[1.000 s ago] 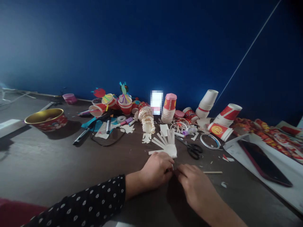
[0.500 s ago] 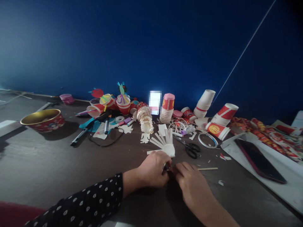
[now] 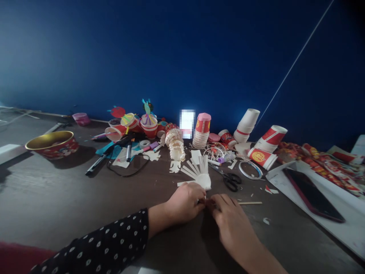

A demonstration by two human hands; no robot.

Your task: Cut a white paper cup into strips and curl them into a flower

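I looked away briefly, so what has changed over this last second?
The thin wooden stick and the right hand have shifted slightly away from the person. No clear grasp or release shows; the fingertips are partly hidden. The left hand, fringed white paper piece and scissors look essentially unmoved.

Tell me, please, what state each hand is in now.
Left hand: fingers curled; anything held is hidden.
Right hand: fingers bent; cannot tell what's held.

What sits between the left (image 3: 200, 193) and right fingers (image 3: 219, 201) is hidden. From them, the bright panel (image 3: 187, 122) at twelve o'clock is pixelated; the polka-dot sleeve (image 3: 114, 239) at eight is cut off.
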